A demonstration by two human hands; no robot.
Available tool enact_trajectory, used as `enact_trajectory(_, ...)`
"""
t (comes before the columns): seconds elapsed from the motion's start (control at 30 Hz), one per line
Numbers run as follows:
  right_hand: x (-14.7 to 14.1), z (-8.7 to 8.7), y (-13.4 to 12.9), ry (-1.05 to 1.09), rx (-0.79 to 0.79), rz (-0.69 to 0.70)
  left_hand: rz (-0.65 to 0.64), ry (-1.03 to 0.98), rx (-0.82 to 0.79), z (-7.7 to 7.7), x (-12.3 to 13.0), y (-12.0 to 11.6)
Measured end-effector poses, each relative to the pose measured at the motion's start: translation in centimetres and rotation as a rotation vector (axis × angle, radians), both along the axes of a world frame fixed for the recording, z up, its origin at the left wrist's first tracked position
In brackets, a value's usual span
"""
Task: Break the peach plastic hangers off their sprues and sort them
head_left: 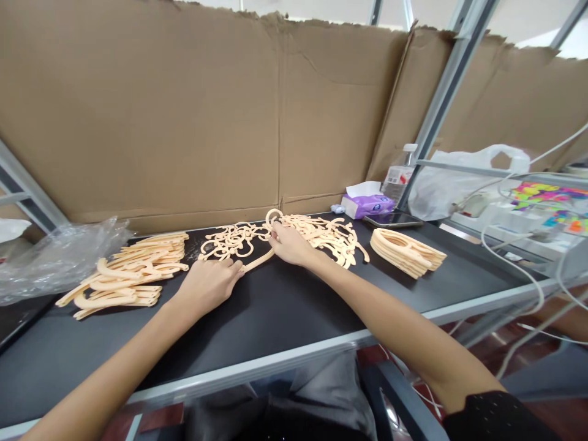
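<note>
A cream plastic hanger arm (260, 261) spans the gap between my two hands, low over the black table. My left hand (209, 283) is closed on its left end. My right hand (291, 245) pinches its other end, where a curved cream hook (274, 213) sticks up past the fingers; the joint itself is hidden. Just behind my hands lies a pile of small hooks (232, 239). Loose hanger arms (337, 236) are heaped beyond my right hand. Another pile of hanger arms (133, 269) lies left of my left hand.
A neat stack of folded hangers (407, 252) sits to the right. Behind it are a purple tissue pack (367, 205), a phone (392, 219) and a bottle (399, 177). Clear plastic wrap (64, 257) lies far left. Cardboard (184, 116) walls the back; white cables (509, 257) hang at right.
</note>
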State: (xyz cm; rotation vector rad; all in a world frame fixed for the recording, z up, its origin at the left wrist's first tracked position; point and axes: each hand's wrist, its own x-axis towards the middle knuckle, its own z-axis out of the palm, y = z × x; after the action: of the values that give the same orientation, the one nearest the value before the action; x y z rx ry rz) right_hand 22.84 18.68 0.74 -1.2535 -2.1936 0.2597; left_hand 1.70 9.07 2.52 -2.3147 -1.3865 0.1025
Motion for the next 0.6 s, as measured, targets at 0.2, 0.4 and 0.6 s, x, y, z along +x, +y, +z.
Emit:
enact_trajectory(0.2, -0.1, 0.0, 0.0, -0.021, -0.018, -0.009, -0.038, 0.004, -0.01, 0.0, -0.3, 0.2)
enact_trajectory(0.4, -0.1, -0.1, 0.0, -0.009, -0.017, 0.008, -0.09, 0.006, -0.098, 0.8, -0.4, 1.1)
enact_trajectory(0.6, -0.1, -0.1, 0.1, -0.004, 0.044, 0.014, -0.106, -0.036, -0.163, 1.1, -0.7, 1.3)
